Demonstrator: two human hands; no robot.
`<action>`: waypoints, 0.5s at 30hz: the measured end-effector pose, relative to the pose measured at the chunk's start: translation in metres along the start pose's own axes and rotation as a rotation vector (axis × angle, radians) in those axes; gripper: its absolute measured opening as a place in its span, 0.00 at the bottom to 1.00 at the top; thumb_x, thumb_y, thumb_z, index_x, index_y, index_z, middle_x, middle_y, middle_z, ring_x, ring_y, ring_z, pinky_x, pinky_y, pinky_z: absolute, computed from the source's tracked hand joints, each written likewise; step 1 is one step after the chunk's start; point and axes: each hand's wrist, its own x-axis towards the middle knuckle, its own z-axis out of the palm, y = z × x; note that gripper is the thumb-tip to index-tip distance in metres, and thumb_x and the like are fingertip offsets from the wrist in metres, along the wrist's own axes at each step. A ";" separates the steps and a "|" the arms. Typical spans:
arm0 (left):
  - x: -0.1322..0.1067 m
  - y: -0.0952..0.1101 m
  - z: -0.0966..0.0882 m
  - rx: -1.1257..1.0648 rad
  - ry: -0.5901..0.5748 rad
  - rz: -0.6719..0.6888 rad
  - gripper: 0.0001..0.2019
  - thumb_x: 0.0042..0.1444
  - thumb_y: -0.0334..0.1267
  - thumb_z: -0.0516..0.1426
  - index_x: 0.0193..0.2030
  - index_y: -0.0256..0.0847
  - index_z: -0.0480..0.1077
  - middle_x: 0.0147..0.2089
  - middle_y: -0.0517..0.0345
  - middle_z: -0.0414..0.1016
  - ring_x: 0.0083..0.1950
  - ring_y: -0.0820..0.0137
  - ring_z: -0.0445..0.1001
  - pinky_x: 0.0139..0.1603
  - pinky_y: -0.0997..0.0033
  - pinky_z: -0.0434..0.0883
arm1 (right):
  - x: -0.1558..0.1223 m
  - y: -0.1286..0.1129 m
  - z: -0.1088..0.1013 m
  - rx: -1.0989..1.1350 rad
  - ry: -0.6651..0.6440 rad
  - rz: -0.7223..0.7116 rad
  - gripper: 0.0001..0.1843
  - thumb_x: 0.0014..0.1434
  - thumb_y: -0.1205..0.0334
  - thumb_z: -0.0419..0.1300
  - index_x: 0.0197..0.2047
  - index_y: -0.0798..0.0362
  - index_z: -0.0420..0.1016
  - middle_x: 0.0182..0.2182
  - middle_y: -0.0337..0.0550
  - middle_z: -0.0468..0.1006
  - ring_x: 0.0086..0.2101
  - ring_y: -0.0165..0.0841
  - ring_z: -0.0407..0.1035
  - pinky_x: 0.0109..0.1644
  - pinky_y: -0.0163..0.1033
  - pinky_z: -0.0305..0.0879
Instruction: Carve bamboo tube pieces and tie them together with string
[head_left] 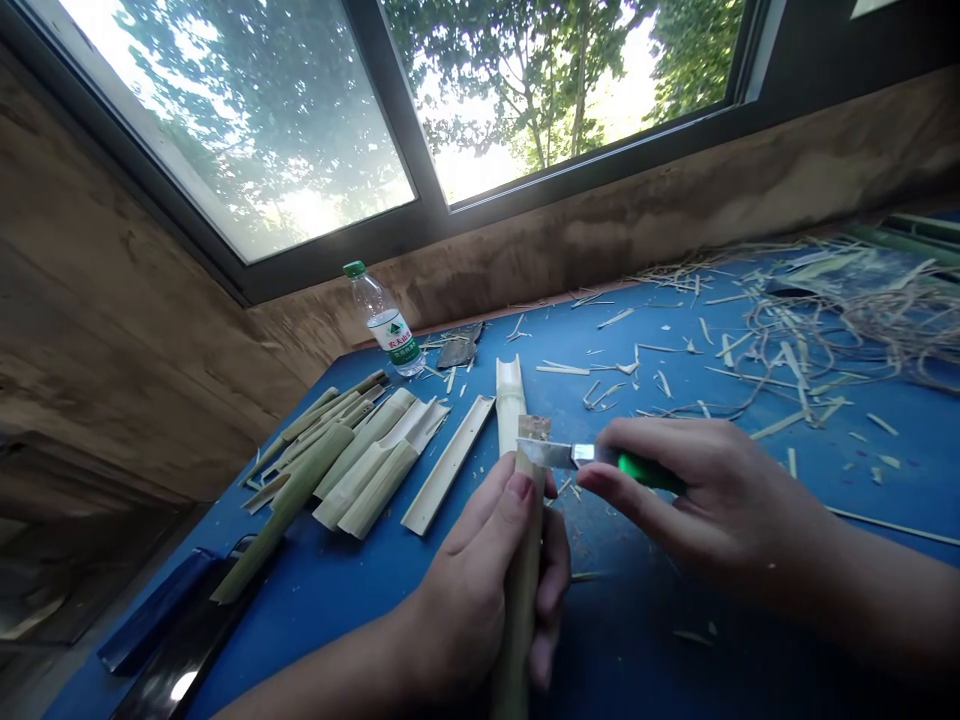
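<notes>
My left hand (495,570) is wrapped round a bamboo strip (519,610), which stands roughly upright with its top end above my thumb. In my right hand (697,490) is a utility knife (637,470) with a green handle. Its short metal blade reaches left and lies across the bamboo near the top, close to my left thumb. Just beyond that end, a split piece of bamboo (510,395) lies on the blue table. Another split length (450,465) rests to the left of my hands.
Several split bamboo pieces (382,460) lie at left, beside a dark flat object (187,640) and a blue object (161,605). A water bottle (390,325) stands by the wall. Shavings and tangled string (847,320) cover the right of the blue table (630,620). Windows are behind.
</notes>
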 end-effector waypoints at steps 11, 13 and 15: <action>-0.006 0.002 0.005 -0.106 0.015 -0.085 0.22 0.75 0.66 0.51 0.51 0.48 0.63 0.22 0.70 0.67 0.11 0.77 0.58 0.12 0.82 0.63 | -0.003 0.002 0.002 -0.147 -0.004 -0.036 0.28 0.75 0.35 0.59 0.34 0.48 0.81 0.23 0.39 0.76 0.24 0.33 0.68 0.30 0.42 0.51; -0.008 0.004 0.006 -0.112 -0.010 -0.104 0.21 0.76 0.65 0.50 0.50 0.48 0.63 0.22 0.70 0.66 0.11 0.78 0.57 0.13 0.83 0.63 | 0.000 0.006 -0.004 -0.180 0.008 -0.085 0.27 0.75 0.36 0.61 0.34 0.49 0.82 0.25 0.41 0.78 0.25 0.34 0.70 0.30 0.42 0.53; -0.010 0.006 0.007 -0.093 -0.046 -0.115 0.20 0.77 0.63 0.48 0.50 0.48 0.63 0.22 0.70 0.66 0.11 0.78 0.57 0.13 0.83 0.64 | 0.005 0.015 -0.015 -0.201 0.071 -0.066 0.27 0.75 0.36 0.61 0.35 0.49 0.83 0.24 0.40 0.78 0.23 0.33 0.69 0.29 0.41 0.53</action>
